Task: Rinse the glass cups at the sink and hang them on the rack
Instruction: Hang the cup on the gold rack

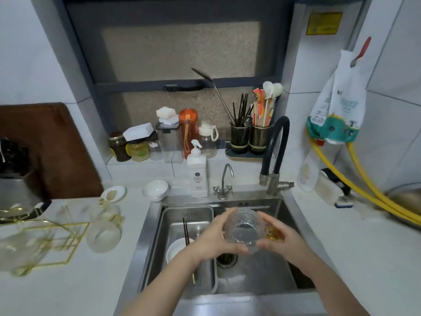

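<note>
reaching out over the steel sink (293,226), both forearms come up from the bottom of the view and meet on one textured glass cup (243,229). the left hand (213,238) wraps the cup's left side, thumb along its lower edge and fingers curled behind the rim; the right hand (279,236) clasps the right side, covering the cup's amber handle (274,233). so both grips are grasping the cup, which is held tilted on its side above the sink's right basin, with one end facing the camera, just above the drain (227,260).

in the left part of the sink sits a perforated steel drain basket (173,220) with a white bowl (176,248) and dark chopsticks (185,231) lying in it, the left forearm crossing over its lower part. behind the cup stand a black flexible faucet (275,147), a small chrome tap (224,181) and a white pump bottle (197,174).

on the pale worktop (79,281) to the left lies a gold wire rack (52,236), blurred, with frosted glass cups (103,231) with gold handles beside it and a further glass piece at its left end, too smeared to tell. a small white bowl (156,189) and a white dish (114,193) sit nearer the wall. the window ledge carries jars, an orange bottle (188,131) and two dark utensil holders (249,135) full of chopsticks and spoons. yellow hoses (364,190) run down on the right.
</note>
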`<act>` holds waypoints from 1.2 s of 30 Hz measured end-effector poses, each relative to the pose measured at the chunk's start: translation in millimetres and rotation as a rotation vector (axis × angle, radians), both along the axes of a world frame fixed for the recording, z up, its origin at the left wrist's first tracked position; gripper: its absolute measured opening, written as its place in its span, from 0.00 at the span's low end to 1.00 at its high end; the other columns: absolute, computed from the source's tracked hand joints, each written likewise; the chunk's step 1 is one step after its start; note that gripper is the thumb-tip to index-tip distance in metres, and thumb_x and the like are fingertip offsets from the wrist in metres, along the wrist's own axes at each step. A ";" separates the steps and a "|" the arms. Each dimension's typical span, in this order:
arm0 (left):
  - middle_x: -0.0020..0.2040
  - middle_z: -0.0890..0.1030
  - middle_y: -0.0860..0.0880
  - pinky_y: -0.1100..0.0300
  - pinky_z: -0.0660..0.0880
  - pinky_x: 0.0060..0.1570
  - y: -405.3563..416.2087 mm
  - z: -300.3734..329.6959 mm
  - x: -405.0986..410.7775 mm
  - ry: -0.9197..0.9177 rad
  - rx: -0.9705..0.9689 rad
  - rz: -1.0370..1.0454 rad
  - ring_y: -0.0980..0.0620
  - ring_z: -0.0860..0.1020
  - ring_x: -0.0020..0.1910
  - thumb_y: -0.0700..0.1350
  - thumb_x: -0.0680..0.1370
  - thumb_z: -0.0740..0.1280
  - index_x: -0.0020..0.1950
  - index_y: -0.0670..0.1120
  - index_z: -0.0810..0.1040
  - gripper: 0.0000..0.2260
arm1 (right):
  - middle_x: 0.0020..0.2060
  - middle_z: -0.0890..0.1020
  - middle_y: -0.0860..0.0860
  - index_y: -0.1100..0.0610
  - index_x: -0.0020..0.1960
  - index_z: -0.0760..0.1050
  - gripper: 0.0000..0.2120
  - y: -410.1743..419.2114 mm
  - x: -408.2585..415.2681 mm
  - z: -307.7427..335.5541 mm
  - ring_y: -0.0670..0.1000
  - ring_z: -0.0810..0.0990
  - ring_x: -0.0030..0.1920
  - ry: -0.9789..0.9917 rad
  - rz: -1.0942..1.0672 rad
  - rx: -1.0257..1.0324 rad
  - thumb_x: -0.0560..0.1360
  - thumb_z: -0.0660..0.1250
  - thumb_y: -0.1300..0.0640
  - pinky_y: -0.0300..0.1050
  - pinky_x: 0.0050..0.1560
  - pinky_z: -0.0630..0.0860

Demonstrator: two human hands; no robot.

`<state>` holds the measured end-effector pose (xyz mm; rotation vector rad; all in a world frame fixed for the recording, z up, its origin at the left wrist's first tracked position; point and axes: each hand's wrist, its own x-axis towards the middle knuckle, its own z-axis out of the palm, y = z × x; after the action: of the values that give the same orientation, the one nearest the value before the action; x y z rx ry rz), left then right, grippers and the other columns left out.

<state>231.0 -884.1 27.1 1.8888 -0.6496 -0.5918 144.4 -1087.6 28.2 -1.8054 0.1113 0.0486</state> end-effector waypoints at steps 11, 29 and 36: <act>0.68 0.72 0.56 0.69 0.72 0.61 74.6 10.6 6.6 0.040 -0.087 0.149 0.63 0.73 0.64 0.41 0.66 0.80 0.74 0.52 0.61 0.43 | 0.58 0.72 0.35 0.37 0.67 0.62 0.36 68.0 31.2 7.2 0.36 0.76 0.54 -0.016 0.088 -0.056 0.67 0.76 0.56 0.28 0.43 0.76; 0.73 0.64 0.55 0.59 0.60 0.74 421.6 18.0 24.1 -0.001 -0.108 0.545 0.59 0.63 0.72 0.42 0.75 0.72 0.77 0.55 0.60 0.34 | 0.66 0.70 0.36 0.33 0.69 0.56 0.44 436.9 108.0 -21.1 0.29 0.74 0.58 -0.161 0.319 0.026 0.65 0.79 0.57 0.30 0.56 0.72; 0.71 0.67 0.57 0.57 0.63 0.73 497.5 5.8 53.3 0.014 -0.034 0.476 0.59 0.63 0.72 0.40 0.74 0.73 0.74 0.55 0.66 0.32 | 0.63 0.66 0.33 0.39 0.73 0.49 0.47 526.3 121.7 -44.1 0.34 0.68 0.65 -0.143 0.283 -0.040 0.68 0.77 0.57 0.37 0.66 0.70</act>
<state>284.3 -386.6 32.9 1.9148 -0.1823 -0.2827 266.1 -561.3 -16.0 -1.8469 -0.2473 0.1187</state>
